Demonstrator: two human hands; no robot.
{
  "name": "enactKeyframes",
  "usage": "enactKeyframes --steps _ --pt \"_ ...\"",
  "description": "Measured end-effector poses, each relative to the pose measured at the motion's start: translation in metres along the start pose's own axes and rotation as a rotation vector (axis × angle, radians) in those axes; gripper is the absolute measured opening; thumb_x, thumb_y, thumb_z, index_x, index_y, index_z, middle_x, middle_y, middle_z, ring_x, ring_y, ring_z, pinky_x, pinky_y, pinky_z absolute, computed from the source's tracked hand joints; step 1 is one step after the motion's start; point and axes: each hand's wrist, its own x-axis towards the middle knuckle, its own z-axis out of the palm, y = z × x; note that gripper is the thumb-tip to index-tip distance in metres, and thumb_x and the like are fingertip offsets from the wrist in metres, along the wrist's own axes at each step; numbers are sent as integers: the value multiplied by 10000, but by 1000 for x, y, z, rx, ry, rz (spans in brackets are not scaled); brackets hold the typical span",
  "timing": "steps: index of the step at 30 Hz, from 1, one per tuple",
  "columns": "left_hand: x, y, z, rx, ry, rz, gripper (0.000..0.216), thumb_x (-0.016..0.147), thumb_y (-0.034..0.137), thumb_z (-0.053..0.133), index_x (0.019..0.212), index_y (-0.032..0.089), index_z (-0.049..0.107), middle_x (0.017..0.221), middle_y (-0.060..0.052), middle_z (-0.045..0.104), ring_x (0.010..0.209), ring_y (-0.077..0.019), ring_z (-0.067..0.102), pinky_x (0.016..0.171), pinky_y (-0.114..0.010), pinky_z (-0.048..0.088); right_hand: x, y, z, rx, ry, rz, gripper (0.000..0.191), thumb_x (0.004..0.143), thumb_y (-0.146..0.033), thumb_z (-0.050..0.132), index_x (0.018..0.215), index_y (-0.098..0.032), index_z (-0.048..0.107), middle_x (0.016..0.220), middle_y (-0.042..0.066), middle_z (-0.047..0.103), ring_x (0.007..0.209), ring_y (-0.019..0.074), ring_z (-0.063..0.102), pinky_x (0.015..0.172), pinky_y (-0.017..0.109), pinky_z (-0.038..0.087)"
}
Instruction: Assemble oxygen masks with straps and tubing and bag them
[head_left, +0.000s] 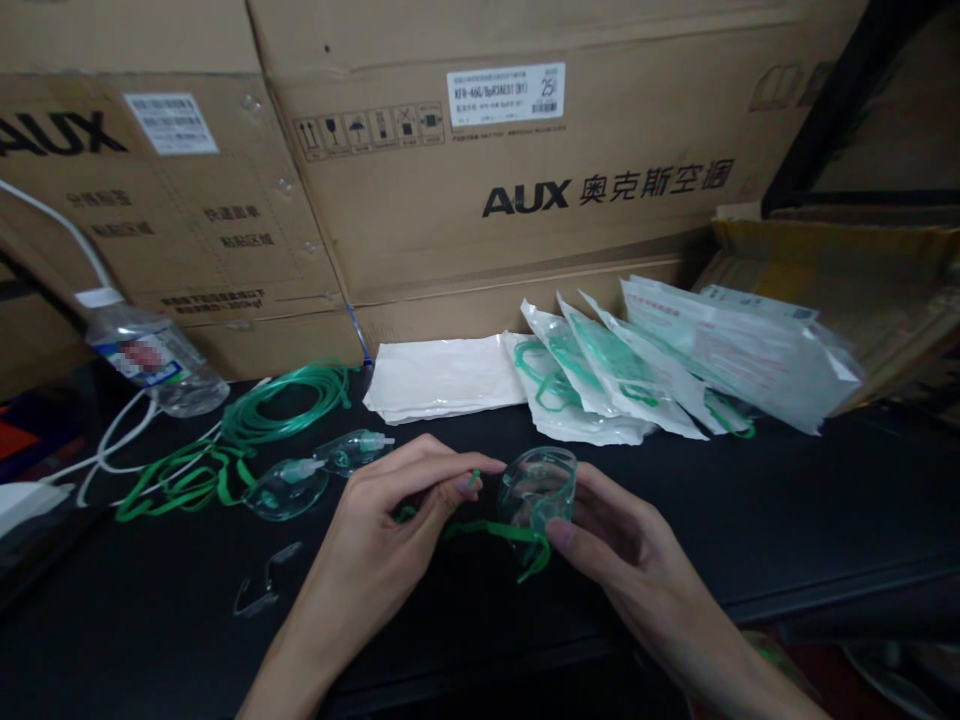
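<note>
In my right hand (630, 545) is a clear greenish oxygen mask (538, 490), gripped by its side between thumb and fingers above the black table. A green elastic strap (491, 528) hangs from the mask and runs left toward my other hand. My left hand (409, 515) pinches the strap's end between thumb and index finger, with a small green tip showing. That index fingertip reaches close to the mask's left rim; whether it touches I cannot tell. Two more clear masks (289, 490) lie on the table to the left, beside loose green straps (187, 480).
Coiled green tubing (289, 400) lies behind the straps, near a plastic bottle (154, 355) and white cables. Flat white packets (446, 378) and several packed mask pouches (600, 375) stand against large cardboard boxes (420, 230). A bent clear plastic piece (266, 580) lies front left.
</note>
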Motion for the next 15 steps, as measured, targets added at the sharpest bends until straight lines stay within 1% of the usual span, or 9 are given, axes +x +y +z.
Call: enactKeyframes --steps 3,6,9,11,15 --pt "-1 0 1 25 6 2 187 971 224 628 958 301 798 854 21 700 773 -118 641 686 -191 485 -1 0 0 6 7 -5 275 943 -259 724 1208 -331 713 1198 -17 754 1097 132 693 993 229 516" --pt "-1 -1 2 45 0 3 169 953 230 664 998 316 802 875 21 711 793 -121 653 692 -193 496 0 -1 1 -7 12 -20 281 928 -249 740 1194 -337 721 1193 -23 756 1079 125 701 1003 227 520" --pt "-2 -2 3 50 12 40 200 920 209 703 1041 332 805 832 29 701 739 -107 646 636 -181 497 1 -1 2 -13 9 -28 281 921 -256 748 1184 -353 728 1189 -31 760 1082 120 703 1008 220 527" --pt "-2 -3 4 57 32 66 204 903 190 718 1023 328 809 801 38 692 698 -92 636 605 -170 490 1 0 1 -7 10 -25 285 922 -257 746 1184 -367 728 1186 -38 762 1085 115 704 1006 213 530" --pt "-1 -5 5 126 55 102 186 883 146 721 962 294 801 787 43 686 683 -84 623 607 -177 478 1 -2 2 -19 5 -31 295 922 -246 744 1186 -378 729 1164 -45 772 1057 103 716 992 190 533"
